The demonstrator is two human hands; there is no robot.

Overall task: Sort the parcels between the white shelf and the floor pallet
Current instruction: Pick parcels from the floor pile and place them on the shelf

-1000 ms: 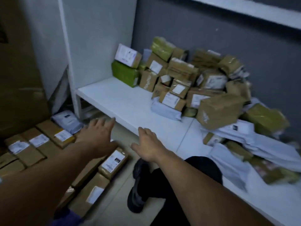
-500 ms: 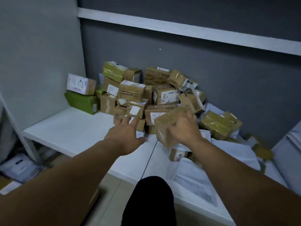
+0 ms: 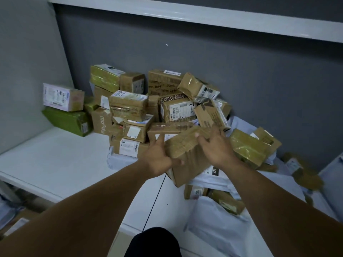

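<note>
**Entry: one taped brown parcel, both hands on it**

My left hand (image 3: 157,160) gripped the parcel's near left end, thumb pressed to its front. My right hand (image 3: 217,147) clamped over the top edge of the taped brown parcel (image 3: 185,156). It sat tilted at the front of the parcel heap (image 3: 167,104) on the white shelf (image 3: 65,164). Whether it touched the white mailer bags (image 3: 213,225) beneath, I could not tell. Its label was hidden. The floor parcels (image 3: 14,225), lower left, were blurred and cut off. Half a second earlier only my right hand held it, and my left was open.
</note>
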